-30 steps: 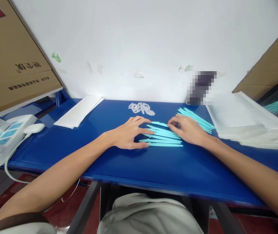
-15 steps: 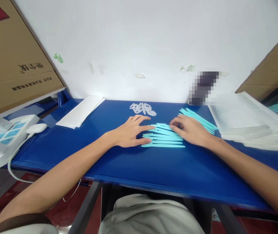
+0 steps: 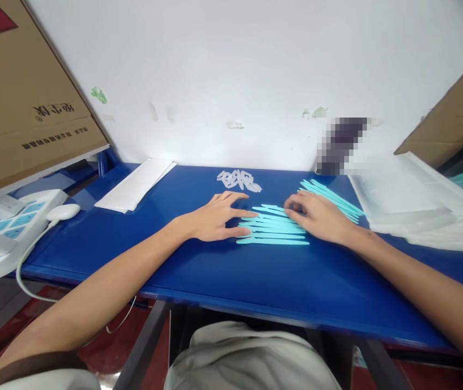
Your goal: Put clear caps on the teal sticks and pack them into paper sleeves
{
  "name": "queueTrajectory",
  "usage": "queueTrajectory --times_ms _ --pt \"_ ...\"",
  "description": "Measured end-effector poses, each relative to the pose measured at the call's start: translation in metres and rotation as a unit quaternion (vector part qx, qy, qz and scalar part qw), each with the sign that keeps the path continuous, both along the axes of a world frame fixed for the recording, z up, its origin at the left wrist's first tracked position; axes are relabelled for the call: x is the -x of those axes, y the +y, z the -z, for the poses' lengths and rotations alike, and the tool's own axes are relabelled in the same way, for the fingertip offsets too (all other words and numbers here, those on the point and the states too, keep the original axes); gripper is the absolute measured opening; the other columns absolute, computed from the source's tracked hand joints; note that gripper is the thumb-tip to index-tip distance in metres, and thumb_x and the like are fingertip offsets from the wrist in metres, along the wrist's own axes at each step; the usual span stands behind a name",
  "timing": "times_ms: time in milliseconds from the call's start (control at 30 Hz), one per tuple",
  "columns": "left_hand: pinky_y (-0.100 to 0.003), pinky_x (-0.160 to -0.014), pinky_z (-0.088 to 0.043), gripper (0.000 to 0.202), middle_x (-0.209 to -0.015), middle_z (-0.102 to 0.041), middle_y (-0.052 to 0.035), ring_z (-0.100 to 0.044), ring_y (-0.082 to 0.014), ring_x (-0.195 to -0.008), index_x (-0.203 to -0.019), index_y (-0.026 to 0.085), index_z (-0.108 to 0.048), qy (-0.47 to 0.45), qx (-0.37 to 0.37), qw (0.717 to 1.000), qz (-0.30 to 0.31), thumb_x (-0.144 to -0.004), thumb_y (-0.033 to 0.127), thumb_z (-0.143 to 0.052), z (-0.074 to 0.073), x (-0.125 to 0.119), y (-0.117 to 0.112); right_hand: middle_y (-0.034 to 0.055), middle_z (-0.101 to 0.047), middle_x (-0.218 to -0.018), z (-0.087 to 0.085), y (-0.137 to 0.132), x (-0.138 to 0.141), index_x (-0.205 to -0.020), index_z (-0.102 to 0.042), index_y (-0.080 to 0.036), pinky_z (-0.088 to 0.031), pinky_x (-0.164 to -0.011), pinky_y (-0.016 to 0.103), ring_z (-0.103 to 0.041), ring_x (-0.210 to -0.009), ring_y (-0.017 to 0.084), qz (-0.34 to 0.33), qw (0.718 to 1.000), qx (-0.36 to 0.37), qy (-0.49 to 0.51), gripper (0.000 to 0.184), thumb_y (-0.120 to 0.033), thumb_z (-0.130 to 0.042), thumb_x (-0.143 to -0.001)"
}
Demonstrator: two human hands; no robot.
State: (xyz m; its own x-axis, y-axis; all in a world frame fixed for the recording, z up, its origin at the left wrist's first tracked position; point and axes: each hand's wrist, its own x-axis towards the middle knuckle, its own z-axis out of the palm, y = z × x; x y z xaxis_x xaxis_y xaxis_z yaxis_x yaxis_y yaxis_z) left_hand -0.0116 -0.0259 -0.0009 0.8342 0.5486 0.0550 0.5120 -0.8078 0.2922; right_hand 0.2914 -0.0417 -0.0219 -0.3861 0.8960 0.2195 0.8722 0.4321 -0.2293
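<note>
Flat turquoise plastic sticks (image 3: 274,236), each with a notch near its left end, lie side by side in a fanned row on the blue table (image 3: 231,276). My left hand (image 3: 219,216) is open, fingers spread, with its fingertips on the row's left ends. At the upper right of the row, my right hand (image 3: 310,214) has curled fingers, thumb and index pinched at the end of one upper stick; the fingers partly hide the grip. Behind that hand lies a second bunch of turquoise sticks (image 3: 329,197).
Small translucent pieces (image 3: 239,180) sit in a pile near the wall. White paper sheets (image 3: 134,187) lie at left, beside a white device (image 3: 32,216) with a cable. Clear plastic bags (image 3: 426,216) are stacked at right. Cardboard boxes (image 3: 32,81) flank both sides.
Both hands have stayed almost in place. The upper sticks of the row have shifted slightly between them, and the camera view has moved a little.
</note>
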Motion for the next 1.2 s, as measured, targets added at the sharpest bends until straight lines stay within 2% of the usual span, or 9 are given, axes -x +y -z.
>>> queueTrajectory --times_ms 67,233,433,500,633,700,800,900,1200 --pt "-0.062 -0.115 -0.027 0.061 -0.161 -0.034 -0.0099 -0.033 -0.0387 -0.144 -0.147 0.036 -0.054 -0.008 -0.001 1.000 -0.001 -0.097 0.069 -0.041 0.001 0.000 0.001 0.0071 -0.066 -0.091 0.001 0.002 0.001 -0.098 -0.070 -0.022 -0.043 -0.073 0.035 -0.059 -0.081 0.021 -0.002 1.000 0.005 0.014 0.029 -0.040 -0.047 -0.097" --pt "-0.064 -0.115 -0.026 0.065 -0.163 -0.030 -0.0122 -0.028 -0.0375 -0.147 -0.157 0.037 -0.036 -0.015 -0.005 1.000 -0.025 -0.099 0.068 -0.037 0.005 0.000 0.005 0.0084 -0.067 -0.096 0.002 0.002 0.012 -0.108 -0.075 -0.022 -0.045 -0.074 0.035 -0.060 -0.081 0.021 -0.016 0.998 0.017 0.051 0.036 -0.040 -0.046 -0.098" --pt "-0.066 -0.117 -0.022 0.067 -0.165 -0.025 -0.0129 -0.025 -0.0388 -0.149 -0.158 0.037 -0.034 -0.005 0.004 0.999 -0.034 -0.099 0.068 -0.035 0.010 0.000 0.007 0.0102 -0.068 -0.103 -0.003 -0.005 0.020 -0.117 -0.074 -0.022 -0.047 -0.073 0.035 -0.063 -0.085 0.022 -0.050 0.997 0.004 0.065 0.040 -0.041 -0.043 -0.100" --pt "-0.067 -0.117 -0.021 0.067 -0.165 -0.024 -0.0130 -0.024 -0.0390 -0.150 -0.158 0.037 -0.033 -0.001 0.007 0.999 -0.035 -0.099 0.068 -0.034 0.010 0.000 0.007 0.0105 -0.069 -0.103 -0.008 -0.003 0.014 -0.117 -0.074 -0.021 -0.047 -0.074 0.036 -0.064 -0.086 0.023 -0.021 0.998 -0.031 0.053 0.041 -0.041 -0.042 -0.100" --pt "-0.067 -0.116 -0.021 0.066 -0.166 -0.023 -0.0115 -0.024 -0.0404 -0.150 -0.157 0.038 -0.035 -0.003 0.016 0.999 -0.032 -0.099 0.069 -0.035 0.010 -0.001 0.007 0.0105 -0.072 -0.102 -0.020 0.007 -0.017 -0.110 -0.075 -0.021 -0.044 -0.069 0.036 -0.065 -0.085 0.025 0.096 0.991 -0.089 -0.030 0.039 -0.039 -0.044 -0.097" --pt "-0.067 -0.116 -0.022 0.064 -0.166 -0.024 -0.0111 -0.025 -0.0404 -0.149 -0.156 0.039 -0.037 -0.008 0.017 1.000 -0.024 -0.099 0.069 -0.035 0.010 -0.002 0.007 0.0112 -0.073 -0.100 -0.024 0.013 -0.037 -0.108 -0.075 -0.021 -0.040 -0.063 0.036 -0.065 -0.086 0.028 0.157 0.982 -0.074 -0.080 0.038 -0.041 -0.046 -0.094" --pt "-0.067 -0.116 -0.021 0.064 -0.165 -0.026 -0.0107 -0.025 -0.0400 -0.149 -0.156 0.039 -0.038 -0.010 0.019 1.000 -0.017 -0.099 0.069 -0.036 0.011 -0.003 0.008 0.0108 -0.074 -0.100 -0.026 0.020 -0.061 -0.104 -0.073 -0.023 -0.037 -0.057 0.036 -0.065 -0.088 0.031 0.223 0.965 0.005 -0.137 0.036 -0.048 -0.052 -0.089" --pt "-0.067 -0.117 -0.021 0.066 -0.165 -0.026 -0.0114 -0.024 -0.0396 -0.149 -0.157 0.038 -0.035 -0.006 0.022 1.000 -0.021 -0.099 0.069 -0.035 0.012 -0.004 0.008 0.0100 -0.074 -0.097 -0.024 0.024 -0.072 -0.099 -0.072 -0.024 -0.039 -0.056 0.036 -0.065 -0.085 0.030 0.237 0.959 0.054 -0.144 0.036 -0.053 -0.056 -0.086" --pt "-0.065 -0.118 -0.021 0.065 -0.164 -0.028 -0.0109 -0.027 -0.0384 -0.149 -0.158 0.036 -0.033 -0.020 0.006 0.999 -0.037 -0.101 0.067 -0.031 0.012 -0.001 0.009 0.0091 -0.075 -0.085 -0.018 0.025 -0.068 -0.093 -0.075 -0.022 -0.041 -0.056 0.034 -0.065 -0.078 0.026 0.185 0.975 0.049 -0.113 0.029 -0.044 -0.057 -0.088"
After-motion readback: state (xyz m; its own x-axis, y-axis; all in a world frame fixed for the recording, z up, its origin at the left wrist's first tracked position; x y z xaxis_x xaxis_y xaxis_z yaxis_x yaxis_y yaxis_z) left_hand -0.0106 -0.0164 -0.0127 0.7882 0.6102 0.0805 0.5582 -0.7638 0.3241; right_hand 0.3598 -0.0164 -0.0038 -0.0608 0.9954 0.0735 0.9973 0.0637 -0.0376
